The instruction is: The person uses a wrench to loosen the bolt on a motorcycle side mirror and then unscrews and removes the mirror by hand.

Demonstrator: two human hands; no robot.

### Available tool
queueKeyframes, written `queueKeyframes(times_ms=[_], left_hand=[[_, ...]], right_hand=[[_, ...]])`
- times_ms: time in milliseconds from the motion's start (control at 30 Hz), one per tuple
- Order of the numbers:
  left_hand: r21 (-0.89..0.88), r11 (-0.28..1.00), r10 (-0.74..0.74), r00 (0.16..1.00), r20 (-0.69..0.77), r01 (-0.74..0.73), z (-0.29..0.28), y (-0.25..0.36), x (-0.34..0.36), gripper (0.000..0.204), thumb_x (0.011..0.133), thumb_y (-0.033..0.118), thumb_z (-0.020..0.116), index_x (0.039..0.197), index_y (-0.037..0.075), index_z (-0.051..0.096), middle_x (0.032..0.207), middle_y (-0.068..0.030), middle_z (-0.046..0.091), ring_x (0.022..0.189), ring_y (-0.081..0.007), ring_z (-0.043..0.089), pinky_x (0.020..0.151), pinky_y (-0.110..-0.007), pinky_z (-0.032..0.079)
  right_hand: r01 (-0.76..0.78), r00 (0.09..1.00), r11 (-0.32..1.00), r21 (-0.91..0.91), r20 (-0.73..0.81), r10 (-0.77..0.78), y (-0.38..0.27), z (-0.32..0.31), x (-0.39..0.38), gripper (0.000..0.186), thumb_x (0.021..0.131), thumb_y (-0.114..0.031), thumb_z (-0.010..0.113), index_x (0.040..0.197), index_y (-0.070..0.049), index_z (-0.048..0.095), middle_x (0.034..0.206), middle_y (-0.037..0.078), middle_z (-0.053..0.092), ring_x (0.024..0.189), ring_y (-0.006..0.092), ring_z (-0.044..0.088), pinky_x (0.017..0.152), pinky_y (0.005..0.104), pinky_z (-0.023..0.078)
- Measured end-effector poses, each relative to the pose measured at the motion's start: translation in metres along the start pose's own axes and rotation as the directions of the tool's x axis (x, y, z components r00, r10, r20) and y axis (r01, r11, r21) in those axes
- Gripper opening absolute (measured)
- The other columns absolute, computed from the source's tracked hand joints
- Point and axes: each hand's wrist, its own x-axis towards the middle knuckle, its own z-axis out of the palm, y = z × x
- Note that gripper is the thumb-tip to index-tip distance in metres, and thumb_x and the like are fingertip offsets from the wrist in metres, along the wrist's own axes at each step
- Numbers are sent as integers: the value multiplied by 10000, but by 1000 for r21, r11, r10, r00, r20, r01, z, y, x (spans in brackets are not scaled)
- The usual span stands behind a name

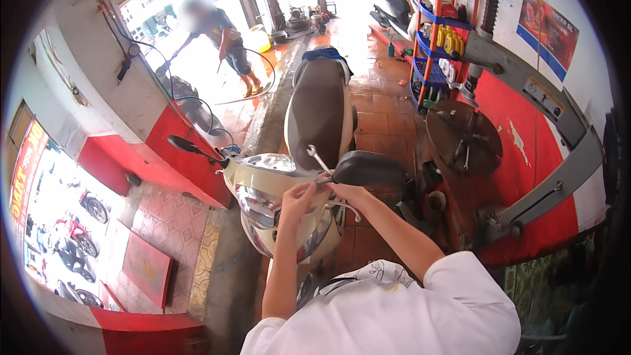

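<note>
A cream motor scooter (pixel 266 187) stands in front of me, its front end towards me and its dark seat (pixel 319 105) stretching away. At its right handlebar side, both my hands meet by the stem of a black rear-view mirror (pixel 369 169). My left hand (pixel 299 198) is closed, fingertips pinching the dark mirror stem. Just right of it, my right hand (pixel 343 190) is closed on a silver wrench (pixel 319 159), whose open jaw points up and left over the seat. The wrench's lower end is hidden by fingers. A brake lever (pixel 348 208) juts out below my right wrist.
Another mirror (pixel 190 147) sticks out at the scooter's left. A grey machine arm (pixel 532 98) and a round tyre-changer plate (pixel 463 137) stand at right, near a blue-orange shelf (pixel 434 46) of bottles. At far left, a person (pixel 220 36) holds a hose beside a motorbike.
</note>
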Motion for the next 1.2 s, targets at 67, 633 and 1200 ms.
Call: queueKeyframes(times_ms=[67,633,1200], left_hand=[[-96,995,-9,991,-131,-4,4,-4,-4,278,906,255,733,1045,17,699,746,26,617,577,-22,452,506,-186,339],[-150,981,91,977,-194,-121,16,-21,-4,347,943,120,661,1258,-11,594,943,-34,684,716,-50,567,667,-186,466],[-208,977,9,981,-193,-50,24,-8,-10,343,969,183,642,1250,-11,613,877,16,617,694,-42,493,606,-191,406]], right_hand=[[-30,997,999,-43,69,33,-5,-1,5,231,960,-250,619,920,-37,696,876,36,660,754,116,577,683,311,458],[-120,936,717,687,318,-148,13,-25,12,230,929,-278,695,971,-53,717,775,-73,642,638,5,501,550,169,363],[44,953,872,488,242,-183,-30,-29,-16,81,911,-122,645,897,-42,653,785,-30,619,714,62,583,621,218,460]])
